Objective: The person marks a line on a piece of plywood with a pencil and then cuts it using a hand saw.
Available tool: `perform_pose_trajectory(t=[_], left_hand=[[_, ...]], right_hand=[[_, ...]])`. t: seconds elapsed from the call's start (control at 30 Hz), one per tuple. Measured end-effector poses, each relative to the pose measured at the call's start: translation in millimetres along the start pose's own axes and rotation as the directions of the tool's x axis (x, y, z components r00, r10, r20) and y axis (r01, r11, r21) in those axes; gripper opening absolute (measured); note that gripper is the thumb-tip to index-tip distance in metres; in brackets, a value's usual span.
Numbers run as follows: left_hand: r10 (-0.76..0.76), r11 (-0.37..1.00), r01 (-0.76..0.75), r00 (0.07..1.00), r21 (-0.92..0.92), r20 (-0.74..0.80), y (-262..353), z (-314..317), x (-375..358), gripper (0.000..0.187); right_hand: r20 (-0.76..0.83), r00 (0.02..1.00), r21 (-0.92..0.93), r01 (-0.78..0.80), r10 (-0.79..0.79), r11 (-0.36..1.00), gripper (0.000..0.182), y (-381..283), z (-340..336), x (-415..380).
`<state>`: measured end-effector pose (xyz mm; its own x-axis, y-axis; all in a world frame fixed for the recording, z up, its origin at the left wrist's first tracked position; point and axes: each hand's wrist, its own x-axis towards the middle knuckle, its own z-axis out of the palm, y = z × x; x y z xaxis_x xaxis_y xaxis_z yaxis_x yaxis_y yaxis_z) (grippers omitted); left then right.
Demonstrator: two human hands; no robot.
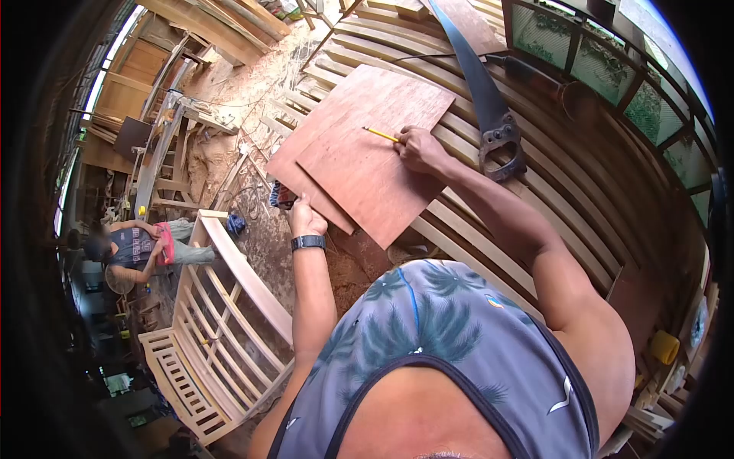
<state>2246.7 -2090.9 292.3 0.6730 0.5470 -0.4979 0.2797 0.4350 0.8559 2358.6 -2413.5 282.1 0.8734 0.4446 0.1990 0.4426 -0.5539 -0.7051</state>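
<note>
Plywood [371,172] lay in overlapping sheets on wooden slats [562,183], near a handsaw [479,88]. My right hand [420,149] was closed around a pencil [380,134] over the upper sheet; whether my left hand [307,219] gripped an edge, I couldn't tell. Clean pencil work, I judged, wanted both sheets braced.

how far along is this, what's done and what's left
Done: two plywood sheets, upper and lower, look straight-edged and lie overlapped.

In hand: the right hand holds a yellow pencil over the upper sheet; the left hand is at the lower's edge.

Left: probably marking, as no clear line shows; perhaps sawing, with the handsaw lying aside.
</note>
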Motion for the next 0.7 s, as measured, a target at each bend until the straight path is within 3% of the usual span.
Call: perform_pose_trajectory(t=[0.03, 0.1, 0.13, 0.17, 0.23, 0.37, 0.43, 0.47, 0.53, 0.63, 0.7], left_hand=[[-0.048, 0.997, 0.046, 0.999, -0.060, -0.024, -3.0, -14.0, -10.5, 0.030], [0.143, 0.984, -0.098, 0.930, 0.146, -0.339, -22.8, -62.3, 12.7, 0.032], [0.351, 0.933, -0.328, 0.921, 0.151, -0.167, -56.4, -133.5, 71.1, 0.035], [0.155, 0.988, -0.148, 0.948, 0.047, -0.279, -30.5, -114.4, 14.9, 0.039], [0.182, 0.983, -0.168, 0.920, 0.072, -0.346, -31.1, -145.1, -3.0, 0.039], [0.156, 0.988, -0.144, 0.874, 0.060, -0.461, -53.1, -209.7, -11.3, 0.041], [0.048, 0.996, -0.082, 0.848, -0.042, -0.528, -48.0, -194.2, -43.1, 0.040], [0.057, 0.994, -0.097, 0.836, -0.046, -0.545, -64.9, -218.9, -30.0, 0.040], [0.223, 0.939, -0.276, 0.943, -0.204, -0.249, -117.0, -285.4, 13.5, 0.040], [0.156, 0.934, -0.231, 0.950, -0.273, -0.269, -125.1, -273.5, -4.3, 0.040], [0.128, 0.929, -0.212, 0.953, -0.303, -0.274, -127.9, -265.8, -13.3, 0.040]], right_hand=[[-0.017, 0.996, 0.113, -0.089, 0.092, 0.990, 0.022, -4.0, 15.5, -7.0], [-0.085, 0.996, 0.173, -0.020, 0.035, 0.985, 0.025, -29.8, 18.0, -27.1], [-0.171, 0.984, 0.170, 0.089, -0.060, 0.982, 0.024, -41.2, 18.8, -34.5], [-0.164, 0.984, 0.197, 0.107, -0.075, 0.975, 0.025, -57.8, 14.3, -41.3], [-0.224, 0.966, 0.169, 0.170, -0.130, 0.971, 0.029, -98.7, 0.1, -52.4], [-0.185, 0.908, 0.073, 0.394, -0.376, 0.916, 0.049, -151.5, -31.7, -52.7], [-0.050, 0.902, 0.052, 0.430, -0.428, 0.901, 0.059, -175.5, -39.8, -56.3], [-0.013, 0.896, 0.042, 0.444, -0.444, 0.895, 0.060, -188.5, -42.7, -59.5], [-0.012, 0.867, -0.017, 0.498, -0.499, 0.867, 0.063, -202.5, -34.4, -63.7], [0.127, 0.860, 0.008, 0.497, -0.494, 0.868, 0.066, -220.9, -32.4, -62.7], [0.098, 0.835, -0.011, 0.545, -0.541, 0.838, 0.067, -226.1, -22.1, -63.2]])
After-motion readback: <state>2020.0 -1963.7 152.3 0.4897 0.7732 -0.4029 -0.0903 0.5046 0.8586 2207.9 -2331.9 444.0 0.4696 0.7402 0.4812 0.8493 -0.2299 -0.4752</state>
